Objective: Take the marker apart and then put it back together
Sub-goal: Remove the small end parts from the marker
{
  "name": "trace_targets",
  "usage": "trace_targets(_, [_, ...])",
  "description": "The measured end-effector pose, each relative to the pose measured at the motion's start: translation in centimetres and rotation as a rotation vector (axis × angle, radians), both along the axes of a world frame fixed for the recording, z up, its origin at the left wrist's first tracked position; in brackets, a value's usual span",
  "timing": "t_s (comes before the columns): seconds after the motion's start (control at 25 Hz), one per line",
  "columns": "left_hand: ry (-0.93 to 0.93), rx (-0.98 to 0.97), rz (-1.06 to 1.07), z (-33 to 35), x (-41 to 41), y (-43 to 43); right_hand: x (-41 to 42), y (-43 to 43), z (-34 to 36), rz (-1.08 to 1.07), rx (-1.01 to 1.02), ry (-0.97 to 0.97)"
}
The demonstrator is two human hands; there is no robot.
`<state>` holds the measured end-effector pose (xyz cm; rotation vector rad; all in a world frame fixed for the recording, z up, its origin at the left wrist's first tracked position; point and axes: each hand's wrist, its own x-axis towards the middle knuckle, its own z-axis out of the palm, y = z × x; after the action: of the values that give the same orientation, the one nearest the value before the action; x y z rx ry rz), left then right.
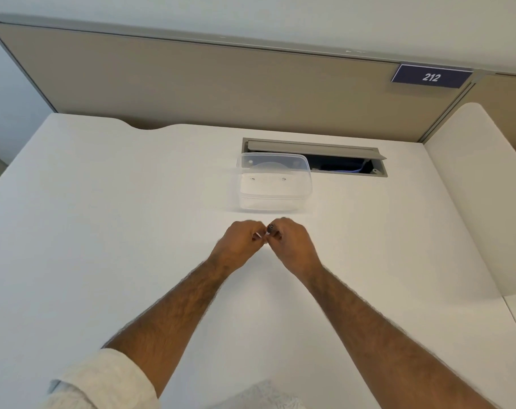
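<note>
Both of my hands meet above the middle of the white desk [103, 231]. My right hand [292, 246] is closed around a dark marker piece [270, 229], whose round end sticks up between the fingers. My left hand [239, 246] pinches a small white part of the marker [258, 235] right beside it. The two pieces touch or nearly touch; fingers hide most of both, so I cannot tell whether they are joined.
A clear plastic container [274, 184] stands on the desk just beyond my hands. Behind it is an open cable tray [339, 160] set into the desk. A beige partition [192, 84] with a "212" sign [431, 76] closes the far side. A white divider [472, 202] stands at the right.
</note>
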<state>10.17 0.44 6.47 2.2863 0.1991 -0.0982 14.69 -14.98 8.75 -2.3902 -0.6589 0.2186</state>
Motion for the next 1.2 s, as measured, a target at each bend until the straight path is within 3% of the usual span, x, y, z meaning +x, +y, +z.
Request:
trace_targets(0.24, [0.01,-0.025,0.054,-1.3,-0.2,-0.3,-0.1,0.3,-0.7,0.018,-0.068,-0.014])
trace_targets(1.2, [0.005,-0.084,0.082,-1.6,0.2,-0.6,-0.5,0.1,-1.3,-0.003,-0.033,-0.027])
